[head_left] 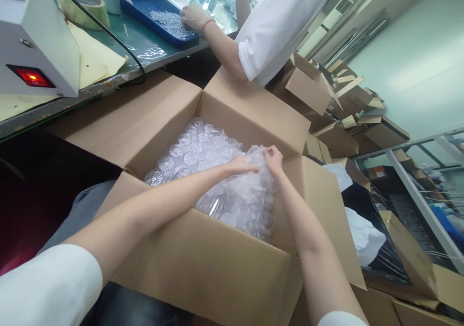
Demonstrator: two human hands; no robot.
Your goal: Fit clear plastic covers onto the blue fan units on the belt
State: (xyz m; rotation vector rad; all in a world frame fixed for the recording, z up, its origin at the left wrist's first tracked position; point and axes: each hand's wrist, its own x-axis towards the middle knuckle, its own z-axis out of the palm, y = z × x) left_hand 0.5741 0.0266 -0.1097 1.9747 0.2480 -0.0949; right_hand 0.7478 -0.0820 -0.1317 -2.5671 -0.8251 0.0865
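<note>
An open cardboard box stands in front of me with its flaps folded out. Rows of clear round plastic containers with ribbed ends fill it. Crumpled clear plastic film lies over the right part of these containers. My left hand reaches across the box and grips the film, its fingertips partly hidden in the folds. Close by, at the box's right wall, my right hand pinches the film's edge between thumb and fingers.
A workbench runs along the upper left, bearing a white machine with a lit red switch, tape rolls and a blue tray of small pieces. A co-worker's hand is at the tray. Cardboard boxes crowd the right.
</note>
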